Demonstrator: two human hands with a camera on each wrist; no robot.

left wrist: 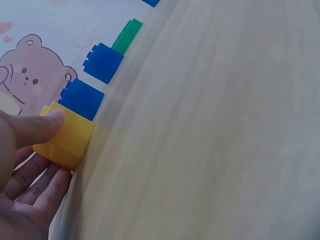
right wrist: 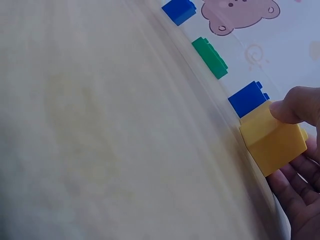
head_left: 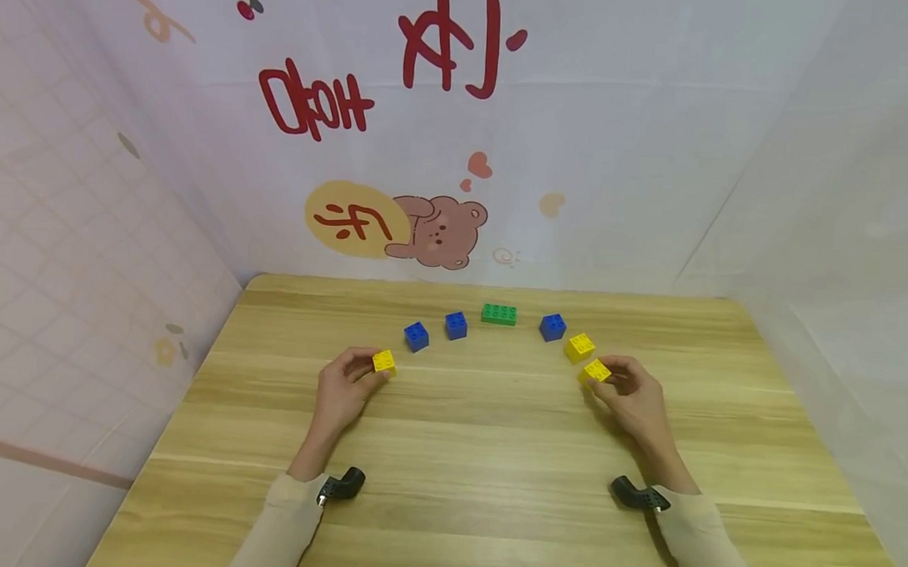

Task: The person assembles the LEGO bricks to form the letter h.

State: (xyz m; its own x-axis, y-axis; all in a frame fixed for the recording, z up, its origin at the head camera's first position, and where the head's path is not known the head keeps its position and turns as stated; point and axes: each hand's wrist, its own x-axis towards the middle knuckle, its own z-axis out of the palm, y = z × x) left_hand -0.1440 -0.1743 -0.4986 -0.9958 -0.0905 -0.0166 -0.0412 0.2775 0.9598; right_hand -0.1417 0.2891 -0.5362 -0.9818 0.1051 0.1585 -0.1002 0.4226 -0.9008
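Observation:
My left hand (head_left: 345,388) pinches a yellow building block (head_left: 384,363) between thumb and fingers at the left end of an arc of blocks. On the right, my right hand (head_left: 636,400) pinches another yellow block (head_left: 595,373) in the same way. Both held blocks are down at the tabletop, studs up. A third yellow block (head_left: 580,347) stands just behind the right one. Two blue blocks, one nearer the left hand (head_left: 416,337) and one farther back (head_left: 456,325), stand to the left. A flat green brick (head_left: 500,315) lies at the back, and another blue block (head_left: 553,327) stands right of it.
The blocks stand on a wood-grain table (head_left: 477,484). Behind its far edge hangs a white cloth (head_left: 617,139) printed with a bear and red characters. Similar pale cloth (head_left: 72,245) closes off the sides. Black wrist mounts (head_left: 344,483) sit at both cuffs.

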